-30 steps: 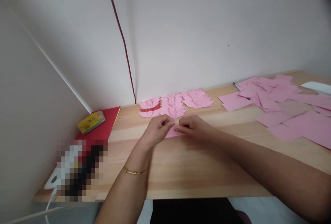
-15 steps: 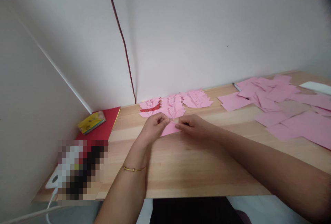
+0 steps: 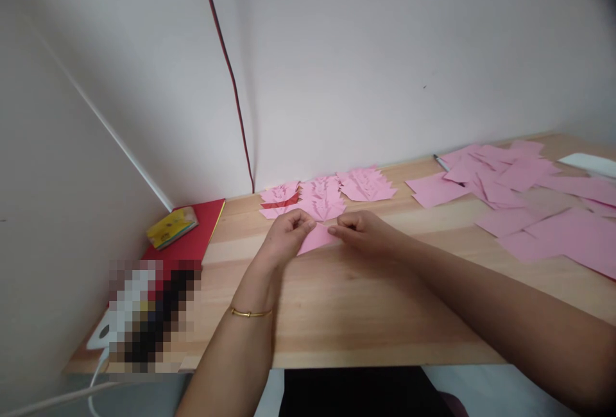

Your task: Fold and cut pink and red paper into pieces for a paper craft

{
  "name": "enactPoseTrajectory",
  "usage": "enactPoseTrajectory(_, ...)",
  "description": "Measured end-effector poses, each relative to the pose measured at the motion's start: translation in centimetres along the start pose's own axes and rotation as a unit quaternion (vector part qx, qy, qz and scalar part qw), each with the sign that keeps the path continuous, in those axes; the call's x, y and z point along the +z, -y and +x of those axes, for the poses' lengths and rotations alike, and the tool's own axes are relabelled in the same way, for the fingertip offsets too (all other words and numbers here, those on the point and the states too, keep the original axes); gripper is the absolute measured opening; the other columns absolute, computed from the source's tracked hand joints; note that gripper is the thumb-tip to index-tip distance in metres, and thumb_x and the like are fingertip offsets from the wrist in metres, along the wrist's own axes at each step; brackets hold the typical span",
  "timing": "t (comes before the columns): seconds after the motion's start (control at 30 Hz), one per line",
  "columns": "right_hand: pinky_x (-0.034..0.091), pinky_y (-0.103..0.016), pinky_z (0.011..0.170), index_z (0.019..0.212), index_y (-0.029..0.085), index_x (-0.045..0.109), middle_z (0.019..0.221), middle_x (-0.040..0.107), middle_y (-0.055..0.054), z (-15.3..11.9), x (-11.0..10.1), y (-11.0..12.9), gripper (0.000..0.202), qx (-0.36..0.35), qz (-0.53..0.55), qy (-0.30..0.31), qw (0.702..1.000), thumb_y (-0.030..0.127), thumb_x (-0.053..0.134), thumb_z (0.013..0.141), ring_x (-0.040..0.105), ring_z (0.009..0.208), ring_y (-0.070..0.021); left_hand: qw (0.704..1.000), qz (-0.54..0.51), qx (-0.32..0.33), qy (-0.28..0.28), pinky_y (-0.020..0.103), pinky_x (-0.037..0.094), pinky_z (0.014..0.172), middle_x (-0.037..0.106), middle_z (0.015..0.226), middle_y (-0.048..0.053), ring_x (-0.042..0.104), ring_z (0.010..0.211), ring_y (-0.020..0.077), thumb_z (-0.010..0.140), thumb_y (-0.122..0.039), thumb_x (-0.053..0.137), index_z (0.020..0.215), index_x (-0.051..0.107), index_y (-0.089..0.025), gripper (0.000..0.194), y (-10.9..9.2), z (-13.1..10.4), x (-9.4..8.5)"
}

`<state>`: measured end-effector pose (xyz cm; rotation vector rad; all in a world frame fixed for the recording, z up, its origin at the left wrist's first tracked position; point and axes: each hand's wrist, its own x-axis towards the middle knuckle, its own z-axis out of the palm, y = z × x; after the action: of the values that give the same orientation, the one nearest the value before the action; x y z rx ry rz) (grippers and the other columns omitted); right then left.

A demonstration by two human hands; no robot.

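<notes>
Between my two hands is a piece of pink paper (image 3: 315, 239), just above or on the wooden table (image 3: 308, 314). My left hand (image 3: 289, 232) is closed, pinching the paper's upper left edge between thumb and forefinger. My right hand (image 3: 359, 231) is closed too, its thumb and curled fingers gripping the upper right side. Part of the sheet is hidden behind the fingers. Just beyond my hands lie rows of folded pink paper pieces (image 3: 366, 185), with a red piece (image 3: 287, 201) among those at the left.
Loose pink sheets (image 3: 491, 173) lie overlapping at the right, a pen (image 3: 439, 161) by them. A white object (image 3: 587, 163) sits at the far right. At left, a yellow packet (image 3: 171, 228) rests on a red folder (image 3: 209, 224), near a blurred-out patch. A dark red cable (image 3: 233, 77) runs down the wall.
My right hand has shifted very slightly right, and a bit more of the pink paper shows between the hands. Both hands keep their hold on it.
</notes>
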<state>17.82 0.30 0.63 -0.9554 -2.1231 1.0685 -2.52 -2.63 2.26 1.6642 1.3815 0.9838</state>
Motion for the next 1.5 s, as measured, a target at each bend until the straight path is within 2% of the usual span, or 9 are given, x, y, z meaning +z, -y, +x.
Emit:
enactPoseTrajectory(0.13,0.034,-0.024,0.057,0.074,0.018,0.055,0.068,0.052,0.001,0.0,0.2,0.2,0.025,-0.023,0.035,-0.012,0.999,0.041,0.055,0.082,0.044,0.062,-0.0109,0.999,0.026,0.012,0.018,0.023,0.029,0.055,0.044,0.062,-0.004,0.037,0.058,0.0091,0.079,-0.034,0.058,0.067,0.05,-0.016,0.023,-0.4,0.0,0.2)
enactPoseTrajectory(0.23,0.036,-0.024,0.059,0.078,0.017,0.06,0.07,0.056,0.0,0.0,0.8,0.4,0.014,-0.024,0.049,-0.02,0.998,0.03,0.053,0.08,0.047,0.064,-0.0114,0.999,0.028,0.025,0.025,0.023,0.033,0.059,0.051,0.066,-0.002,0.043,0.063,0.0107,0.079,-0.033,0.058,0.07,0.057,-0.015,0.02,-0.7,-0.2,0.6)
enactPoseTrajectory(0.6,0.03,-0.023,0.052,0.058,0.019,0.043,0.056,0.045,0.004,-0.2,1.3,1.4,0.011,0.012,0.047,-0.082,0.995,0.02,0.05,0.067,0.04,0.057,-0.0099,0.996,0.068,0.053,-0.001,0.024,0.033,0.058,0.053,0.065,0.0,0.045,0.063,0.0117,0.079,-0.031,0.057,0.068,0.056,-0.015,0.019,-1.8,-0.8,2.1)
enactPoseTrajectory(0.97,0.029,-0.023,0.051,0.06,0.019,0.046,0.058,0.05,0.004,-0.1,-0.4,0.0,0.006,0.055,-0.05,-0.019,0.997,0.019,0.048,0.066,0.044,0.057,-0.0107,0.998,0.026,0.021,-0.044,0.023,0.032,0.058,0.048,0.063,-0.003,0.042,0.061,0.0103,0.076,-0.035,0.061,0.067,0.052,-0.016,0.023,-0.7,-0.2,-0.2)
enactPoseTrajectory(1.1,0.029,-0.024,0.051,0.059,0.019,0.044,0.059,0.049,0.003,-0.1,-1.3,-0.3,0.01,0.047,-0.07,-0.077,0.993,0.018,0.05,0.067,0.043,0.057,-0.0106,0.996,0.012,0.03,-0.086,0.023,0.032,0.059,0.046,0.063,-0.003,0.041,0.06,0.01,0.078,-0.034,0.059,0.068,0.054,-0.016,0.022,-0.9,-0.2,-1.1)
enactPoseTrajectory(1.17,0.032,-0.024,0.053,0.065,0.018,0.05,0.063,0.05,0.002,0.0,-1.2,0.0,0.008,0.025,-0.025,-0.099,0.995,0.021,0.051,0.072,0.043,0.059,-0.0108,0.998,0.019,0.027,-0.053,0.022,0.032,0.058,0.046,0.062,-0.003,0.04,0.059,0.0097,0.078,-0.035,0.059,0.068,0.054,-0.016,0.022,-1.0,-0.3,-0.9)
enactPoseTrajectory(1.27,0.034,-0.024,0.056,0.076,0.018,0.056,0.067,0.052,0.001,-0.1,-0.2,0.8,0.013,-0.022,0.038,-0.044,0.998,0.03,0.052,0.08,0.045,0.062,-0.0115,0.999,0.034,0.022,0.004,0.022,0.032,0.057,0.049,0.063,-0.003,0.041,0.06,0.0101,0.077,-0.035,0.06,0.067,0.056,-0.015,0.023,-1.3,-0.4,0.1)
enactPoseTrajectory(1.33,0.034,-0.025,0.057,0.075,0.018,0.056,0.065,0.051,0.002,-0.2,0.6,1.0,0.016,-0.031,0.052,-0.012,0.998,0.032,0.053,0.081,0.045,0.062,-0.0114,0.999,0.026,0.019,0.024,0.022,0.034,0.058,0.053,0.066,-0.001,0.044,0.063,0.0107,0.077,-0.036,0.06,0.069,0.058,-0.015,0.023,-1.4,-0.4,0.6)
enactPoseTrajectory(1.5,0.033,-0.025,0.057,0.068,0.018,0.051,0.064,0.049,0.002,-0.3,1.0,0.6,0.022,-0.025,0.047,-0.037,0.998,0.034,0.054,0.083,0.043,0.062,-0.0112,0.999,0.004,0.0,0.05,0.023,0.036,0.06,0.056,0.07,0.0,0.047,0.064,0.0106,0.078,-0.036,0.06,0.074,0.063,-0.014,0.022,-1.3,-0.4,0.3)
